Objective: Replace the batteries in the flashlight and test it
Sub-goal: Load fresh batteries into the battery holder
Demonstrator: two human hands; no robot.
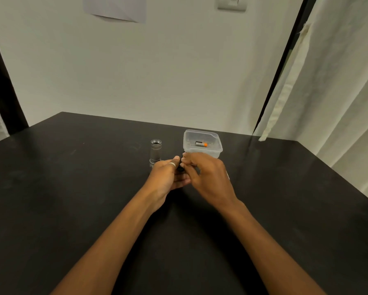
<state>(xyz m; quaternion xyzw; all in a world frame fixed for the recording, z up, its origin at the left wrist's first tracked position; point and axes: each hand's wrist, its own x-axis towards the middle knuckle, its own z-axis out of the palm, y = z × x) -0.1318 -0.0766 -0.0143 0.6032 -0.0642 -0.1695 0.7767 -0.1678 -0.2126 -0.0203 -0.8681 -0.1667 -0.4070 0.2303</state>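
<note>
The silver flashlight body (156,151) stands upright on the black table (72,188), its threaded open end facing up. Just to its right, my left hand (168,177) and my right hand (204,175) meet around a small black part (180,165), probably the battery holder; most of it is hidden by my fingers. My left thumb wears a silver ring. A clear plastic box (202,143) sits right behind my right hand, holding a battery with an orange end (201,143).
A white wall rises behind the table's far edge. A pale curtain (327,92) hangs at the right, beside a dark vertical frame. A light switch (232,3) and a paper sheet are on the wall.
</note>
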